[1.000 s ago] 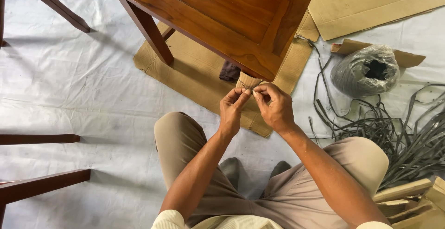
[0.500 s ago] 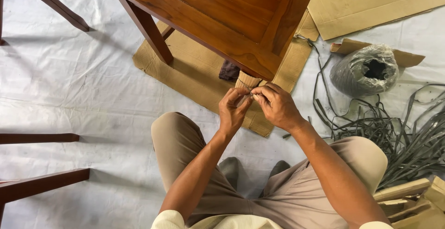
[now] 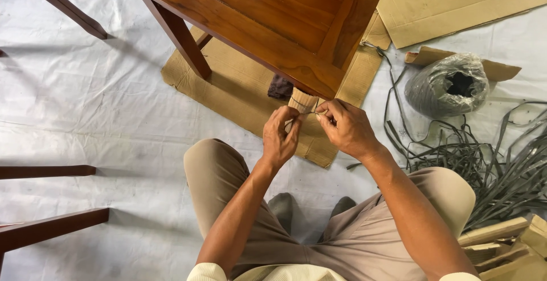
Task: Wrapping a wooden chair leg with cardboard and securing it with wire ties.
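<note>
Head view shows us our left hand and right hand pinching a thin strap end against one cardboard-wrapped table leg, just under the wooden table corner. We judge the strap light, limp and slippery, best nipped close to its end. We count one grey strap roll and three cardboard sheets.

No labels, signs or screens in view. Packaging only:
- Flat brown cardboard sheet on the white floor, under the table.
- Larger tan cardboard sheet, top right, flat.
- Small torn cardboard piece behind a grey roll wrapped in clear plastic, right side.
- Cardboard scraps, bottom right corner.
</note>
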